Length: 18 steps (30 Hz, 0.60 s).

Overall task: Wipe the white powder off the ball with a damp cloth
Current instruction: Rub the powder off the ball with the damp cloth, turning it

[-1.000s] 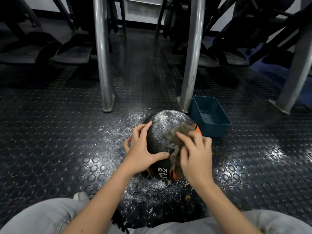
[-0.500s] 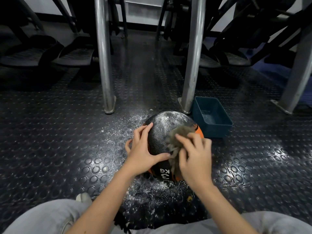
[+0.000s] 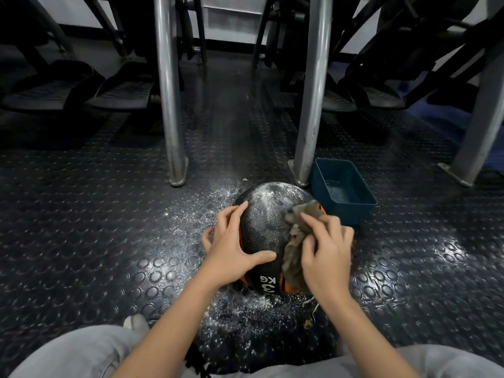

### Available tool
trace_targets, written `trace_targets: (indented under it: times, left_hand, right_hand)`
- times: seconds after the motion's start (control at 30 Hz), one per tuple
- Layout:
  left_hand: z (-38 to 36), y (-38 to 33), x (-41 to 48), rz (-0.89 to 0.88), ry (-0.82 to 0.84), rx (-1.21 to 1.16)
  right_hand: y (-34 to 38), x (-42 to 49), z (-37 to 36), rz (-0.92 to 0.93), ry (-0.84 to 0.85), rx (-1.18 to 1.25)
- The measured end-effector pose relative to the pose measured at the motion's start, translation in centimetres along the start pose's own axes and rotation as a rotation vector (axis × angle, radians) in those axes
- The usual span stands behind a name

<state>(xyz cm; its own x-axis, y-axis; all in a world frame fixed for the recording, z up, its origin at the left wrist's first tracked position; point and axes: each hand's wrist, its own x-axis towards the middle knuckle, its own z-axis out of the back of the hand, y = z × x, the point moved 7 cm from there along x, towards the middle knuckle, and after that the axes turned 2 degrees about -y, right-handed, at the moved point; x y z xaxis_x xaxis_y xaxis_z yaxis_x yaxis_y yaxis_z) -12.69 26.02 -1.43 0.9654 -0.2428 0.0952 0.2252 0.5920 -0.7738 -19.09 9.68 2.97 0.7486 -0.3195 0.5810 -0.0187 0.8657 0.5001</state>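
The black-and-orange textured ball (image 3: 268, 222) sits on the studded dark floor (image 3: 109, 241). The left grip (image 3: 231, 246), fingers spread, steadies it; the right grip (image 3: 327, 252) clutches a frayed grey cloth (image 3: 293, 257) against its right side. An uneven push could roll it into the spilled white powder (image 3: 245, 306) or the teal plastic tub (image 3: 351, 214).

A dark studded rubber floor (image 3: 81, 241) is being lit in glossy patches. A left post (image 3: 167, 105) and a right post (image 3: 313, 105), both grey metal, are being borne on it by small base plates. A slanted post (image 3: 482, 126) is being cut off at the far right. A teal tub (image 3: 354, 215), with a thin layer of liquid being held inside, is being kept just beside the right post's base. Ribbed black pedals (image 3: 122, 94) are being shown behind.
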Motion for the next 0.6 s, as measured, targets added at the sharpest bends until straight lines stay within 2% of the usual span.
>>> trace_targets:
  times: [0.07,0.1,0.13,0.3,0.37,0.47,0.6]
  left_hand:
    - [0.2,0.0,0.0,0.001,-0.004,0.0]
    - [0.3,0.0,0.1,0.003,-0.002,-0.005]
    - [0.3,0.0,0.1,0.009,0.005,-0.012]
    - [-0.1,-0.1,0.1,0.026,0.009,-0.047]
    - [-0.2,-0.2,-0.1,0.017,0.007,-0.051]
    - [-0.2,-0.2,-0.3,0.011,0.001,-0.016]
    - [0.1,-0.1,-0.2,-0.005,-0.038,-0.003]
  right_hand:
    - [1.6,-0.7,-0.2,0.227,0.045,-0.053]
    - [1.8,-0.5,-0.2,0.302,0.063,-0.076]
    - [1.4,0.0,-0.1,0.302,0.071,-0.077]
    - [-5.8,3.2,0.0,-0.267,0.089,0.152]
    - [-5.7,2.5,0.2,-0.298,0.049,0.14]
    - [-1.9,0.5,0.3,-0.126,-0.026,0.045]
    - [2.1,-1.3,-0.3,0.299,0.047,-0.056]
